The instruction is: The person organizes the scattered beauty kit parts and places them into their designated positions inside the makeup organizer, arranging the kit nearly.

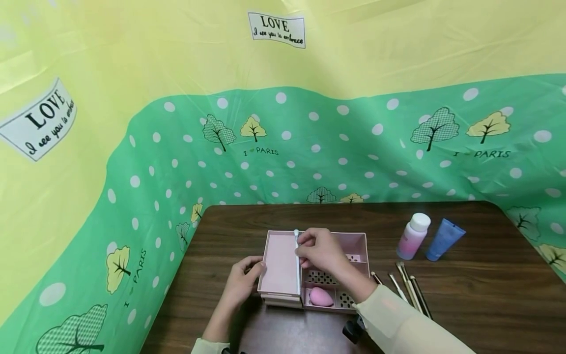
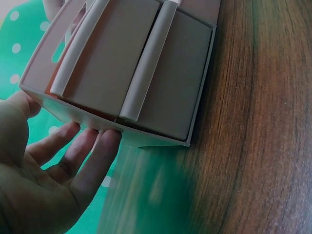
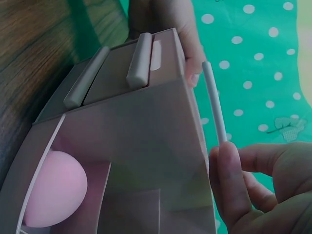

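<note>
A pink organizer box [image 1: 279, 260] has a shallow tray top on the left and open compartments on the right. Two drawers with pale bar handles [image 2: 148, 63] show at its front. My left hand [image 1: 244, 279] touches the box's left side, fingers fairly straight along the wall and thumb near the top edge. Between thumb and fingers, my right hand [image 1: 322, 251] pinches a slim white stick [image 3: 214, 100] with a wider pale tip, close over the tray's right edge. Below it, a pink makeup sponge [image 1: 321, 297] sits in a front compartment.
Right of the box lie several makeup brushes [image 1: 411, 290] on the dark wooden table [image 1: 477, 295]. Behind them are a pink-and-white bottle [image 1: 413, 237] with a white cap and a blue tube [image 1: 444, 240]. A patterned cloth [image 1: 309, 147] hangs around the table's back and sides.
</note>
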A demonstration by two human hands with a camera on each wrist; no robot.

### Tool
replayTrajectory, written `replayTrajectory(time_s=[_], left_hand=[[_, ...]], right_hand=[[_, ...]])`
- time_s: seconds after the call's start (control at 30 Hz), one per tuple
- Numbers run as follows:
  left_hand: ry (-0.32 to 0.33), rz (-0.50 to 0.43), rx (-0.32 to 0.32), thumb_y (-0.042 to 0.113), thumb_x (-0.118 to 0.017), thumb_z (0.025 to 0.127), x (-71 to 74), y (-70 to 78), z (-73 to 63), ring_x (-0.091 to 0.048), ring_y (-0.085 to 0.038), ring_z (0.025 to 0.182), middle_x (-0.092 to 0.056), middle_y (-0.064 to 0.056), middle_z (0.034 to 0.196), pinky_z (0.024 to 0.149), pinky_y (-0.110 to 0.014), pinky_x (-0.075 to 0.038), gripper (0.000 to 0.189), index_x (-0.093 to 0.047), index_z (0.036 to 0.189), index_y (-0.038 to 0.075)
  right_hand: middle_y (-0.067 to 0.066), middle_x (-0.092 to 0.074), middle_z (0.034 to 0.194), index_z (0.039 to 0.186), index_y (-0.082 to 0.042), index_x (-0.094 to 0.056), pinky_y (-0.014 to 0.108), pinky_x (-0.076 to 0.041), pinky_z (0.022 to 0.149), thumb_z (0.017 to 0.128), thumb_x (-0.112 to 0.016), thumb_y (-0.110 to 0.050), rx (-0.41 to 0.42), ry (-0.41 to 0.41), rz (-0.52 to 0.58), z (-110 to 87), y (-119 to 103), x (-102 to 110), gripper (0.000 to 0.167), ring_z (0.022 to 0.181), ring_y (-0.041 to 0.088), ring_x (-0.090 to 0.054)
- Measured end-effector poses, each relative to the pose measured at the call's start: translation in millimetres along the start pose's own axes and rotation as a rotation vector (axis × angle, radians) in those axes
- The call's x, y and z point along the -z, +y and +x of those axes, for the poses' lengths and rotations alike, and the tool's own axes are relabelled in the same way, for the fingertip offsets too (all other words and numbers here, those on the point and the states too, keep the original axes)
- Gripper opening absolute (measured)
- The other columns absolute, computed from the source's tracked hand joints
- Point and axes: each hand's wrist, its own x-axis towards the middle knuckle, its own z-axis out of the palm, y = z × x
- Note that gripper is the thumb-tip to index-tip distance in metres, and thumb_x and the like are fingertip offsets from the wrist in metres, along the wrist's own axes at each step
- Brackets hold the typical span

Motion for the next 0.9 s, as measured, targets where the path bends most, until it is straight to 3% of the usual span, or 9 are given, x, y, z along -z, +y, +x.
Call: replayTrajectory(time_s=[0.53, 0.73, 0.9], left_hand=[[0.008, 0.012, 0.001, 0.021, -0.064, 0.100, 1.3, 1.1, -0.3, -0.068, -0.020, 0.081, -0.065, -0.019, 0.109, 0.067, -0.040, -0.063, 0.036, -0.066, 0.127, -0.002], [0.012, 0.015, -0.003, 0.019, -0.065, 0.099, 0.0, -0.5, 0.6, -0.068, -0.020, 0.081, -0.065, -0.020, 0.108, 0.066, -0.040, -0.063, 0.034, -0.067, 0.126, -0.003], [0.011, 0.009, -0.002, 0.019, -0.065, 0.099, 0.4, -1.2, 1.4, -0.068, -0.020, 0.080, -0.066, -0.019, 0.107, 0.066, -0.038, -0.063, 0.035, -0.067, 0.126, -0.002]], right_hand=[[0.010, -0.067, 0.074, 0.092, 0.001, -0.069, 0.047, -0.063, 0.059, 0.083, -0.072, 0.006, 0.087, 0.037, -0.119, 3.6, -0.1, -10.0, 0.011, 0.051, 0.017, -0.065], [0.008, -0.066, 0.072, 0.092, 0.001, -0.068, 0.040, -0.062, 0.055, 0.083, -0.072, 0.006, 0.110, 0.051, -0.188, 4.6, 0.7, -12.5, 0.010, 0.050, 0.018, -0.065], [0.009, -0.066, 0.072, 0.094, 0.003, -0.069, 0.037, -0.061, 0.053, 0.084, -0.071, 0.006, 0.121, 0.053, -0.185, 6.1, 3.0, -12.6, 0.011, 0.050, 0.017, -0.065]])
